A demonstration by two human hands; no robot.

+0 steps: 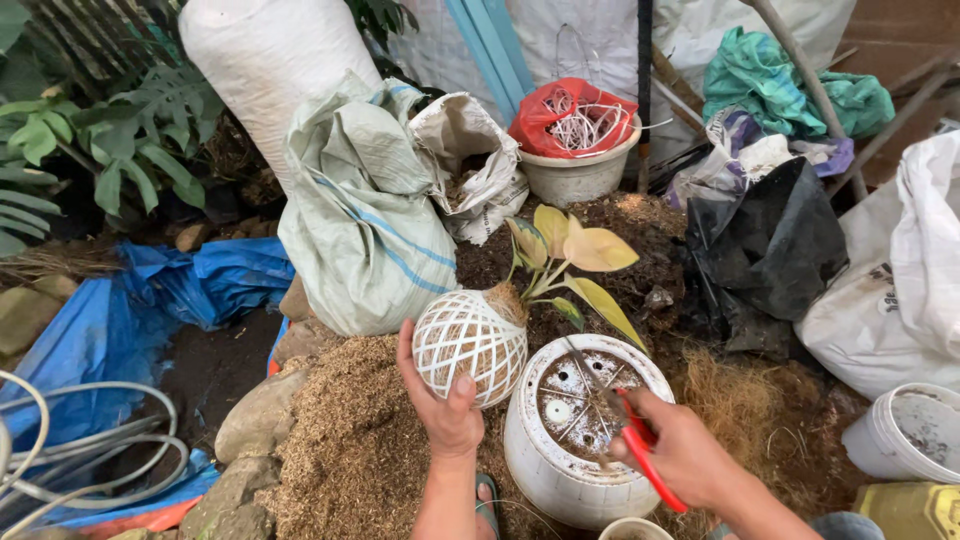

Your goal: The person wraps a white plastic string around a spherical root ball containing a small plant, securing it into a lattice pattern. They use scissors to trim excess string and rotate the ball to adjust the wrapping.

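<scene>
My left hand (443, 400) grips a round ball of fibre wrapped in a white string net (470, 342), with a small plant of yellow-green leaves (572, 258) growing out of its top right. My right hand (680, 450) holds red-handled scissors (632, 432), their blades pointing up-left over an upturned white plastic pot (572, 432) with drainage holes in its base. The netted ball rests against the pot's left rim. A sandalled foot (487, 494) shows between my arms.
Brown husk litter (340, 440) covers the ground in front. Behind are a striped sack (362, 215), a white sack (262, 55), a bucket with red bag and cord (577, 135), black plastic (770, 240), white bags at right, a white bucket (905, 432), blue tarp and hoses at left.
</scene>
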